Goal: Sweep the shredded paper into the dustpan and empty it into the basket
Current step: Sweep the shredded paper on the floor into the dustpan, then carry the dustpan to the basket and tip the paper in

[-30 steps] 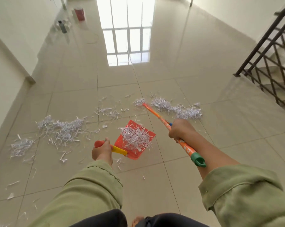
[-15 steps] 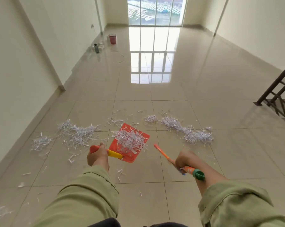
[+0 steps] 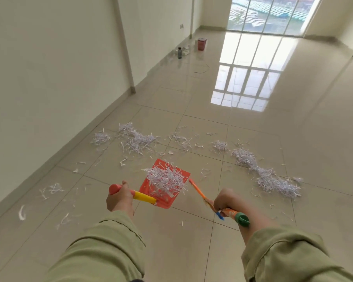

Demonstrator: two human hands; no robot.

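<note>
Left hand (image 3: 119, 198) gripping dustpan (image 3: 165, 185) handle, shredded paper (image 3: 165, 179) heaped inside, right hand (image 3: 225, 200) clutching broom (image 3: 200, 193)

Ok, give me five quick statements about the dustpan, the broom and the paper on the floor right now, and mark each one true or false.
1. The left hand holds the dustpan by its yellow and red handle. True.
2. The dustpan is empty. False: a heap of shredded paper lies in it.
3. The right hand grips the orange broom handle. True.
4. All the paper has been swept off the floor. False: a large pile remains on the tiles to the right, and another pile to the left.
5. The red basket stands right beside the dustpan. False: it is far down the room, near the left wall.
</note>
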